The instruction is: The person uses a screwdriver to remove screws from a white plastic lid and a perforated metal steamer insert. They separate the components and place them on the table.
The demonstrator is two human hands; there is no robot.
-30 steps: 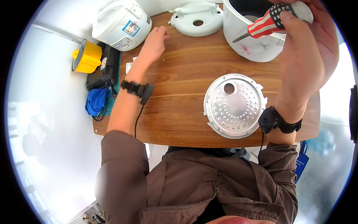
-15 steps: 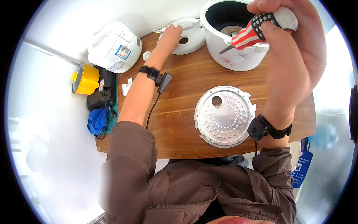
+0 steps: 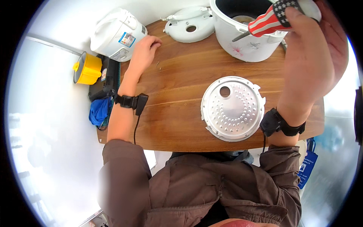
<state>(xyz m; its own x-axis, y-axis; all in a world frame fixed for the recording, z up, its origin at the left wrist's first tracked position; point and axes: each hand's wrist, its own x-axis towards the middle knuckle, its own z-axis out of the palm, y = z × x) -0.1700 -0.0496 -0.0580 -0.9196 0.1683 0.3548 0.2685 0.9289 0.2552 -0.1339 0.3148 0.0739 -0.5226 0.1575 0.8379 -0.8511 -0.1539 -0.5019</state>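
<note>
My right hand (image 3: 315, 49), raised at the upper right, grips a screwdriver (image 3: 267, 22) with a thick star-and-stripe handle. Its shaft points down and left, in front of the white rice cooker body (image 3: 242, 43), whose lid is off. Over the table's far left, beside the closed white rice cooker (image 3: 118, 34), is my left hand (image 3: 144, 52). Its fingers are curled together and hide whatever is in or under them. A detached white lid (image 3: 189, 34) with a round hole lies at the back. Nearer me rests a dimpled round metal plate (image 3: 232, 109), also holed.
A yellow container (image 3: 89, 68) stands at the left by a black case (image 3: 107, 77), with a blue cloth (image 3: 100, 111) below. Black cables run from both wrist straps. A blue bag (image 3: 308, 164) hangs off the table's right side.
My left hand has drawn back from the lid toward the closed cooker, covering where a small white round piece lay. My right hand has shifted slightly right and up with the screwdriver.
</note>
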